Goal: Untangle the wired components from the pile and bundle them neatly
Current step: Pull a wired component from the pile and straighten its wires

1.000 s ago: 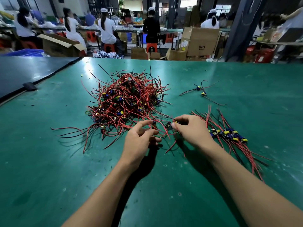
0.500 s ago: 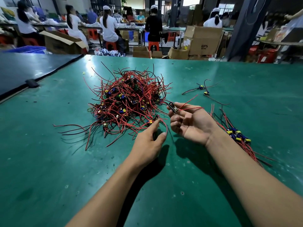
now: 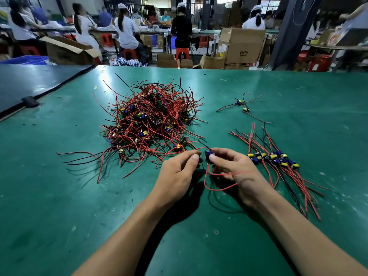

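Observation:
A tangled pile [image 3: 151,124] of red and black wires with small blue and yellow components lies on the green table [image 3: 59,196]. Just in front of it my right hand [image 3: 237,172] pinches one wired component [image 3: 209,156], whose red wire loops down under the hand. My left hand [image 3: 177,172] sits close beside it, thumb and forefinger pinching a wire at that component. To the right lies a sorted row of components [image 3: 272,158] with their wires fanned out on the table.
Two loose wired components [image 3: 242,105] lie at the far right of the pile. A dark mat [image 3: 29,82] covers the table's far left. Beyond the table's far edge stand cardboard boxes [image 3: 242,46] and seated workers.
My right hand has turned over and come down toward the table with the component. My left hand has moved up to meet it at the component.

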### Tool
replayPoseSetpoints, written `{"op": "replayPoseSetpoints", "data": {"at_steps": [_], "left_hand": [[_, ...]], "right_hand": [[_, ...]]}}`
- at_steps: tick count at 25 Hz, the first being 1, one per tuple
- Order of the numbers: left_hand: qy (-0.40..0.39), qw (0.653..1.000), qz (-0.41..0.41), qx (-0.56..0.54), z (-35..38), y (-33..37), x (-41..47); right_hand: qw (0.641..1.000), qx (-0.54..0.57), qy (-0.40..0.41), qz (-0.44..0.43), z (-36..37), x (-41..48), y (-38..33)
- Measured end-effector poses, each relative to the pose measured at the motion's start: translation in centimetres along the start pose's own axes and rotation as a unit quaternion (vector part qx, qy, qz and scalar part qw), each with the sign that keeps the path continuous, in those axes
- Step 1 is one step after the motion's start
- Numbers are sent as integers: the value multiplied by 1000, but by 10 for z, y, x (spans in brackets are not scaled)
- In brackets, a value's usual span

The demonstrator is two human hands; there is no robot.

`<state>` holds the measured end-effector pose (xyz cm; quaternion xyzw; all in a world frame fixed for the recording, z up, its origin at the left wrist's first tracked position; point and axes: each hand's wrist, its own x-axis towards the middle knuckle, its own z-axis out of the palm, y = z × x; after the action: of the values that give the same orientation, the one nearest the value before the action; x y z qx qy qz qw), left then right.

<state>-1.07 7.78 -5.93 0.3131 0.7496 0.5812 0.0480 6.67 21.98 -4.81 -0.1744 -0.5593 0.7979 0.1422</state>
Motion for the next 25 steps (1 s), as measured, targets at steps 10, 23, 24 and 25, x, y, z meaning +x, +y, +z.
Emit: {"op": "replayPoseSetpoints", "data": {"at_steps": [10,23,24,25], "left_hand": [[-38,969,-100,-223,6,1,-4],[-110,931,-157,-310,1,8,-7],[-117,932,-157,-305,1,8,-7],[-123,934,-156,-298,1,8,-6]], "right_hand": [[967,-230,-75,-85,-13,-5,2],[997,26,-75,24,-11,3,2],[998,25,-56,21,-11,3,2],[999,18,-40,14,-11,3,2]]}}
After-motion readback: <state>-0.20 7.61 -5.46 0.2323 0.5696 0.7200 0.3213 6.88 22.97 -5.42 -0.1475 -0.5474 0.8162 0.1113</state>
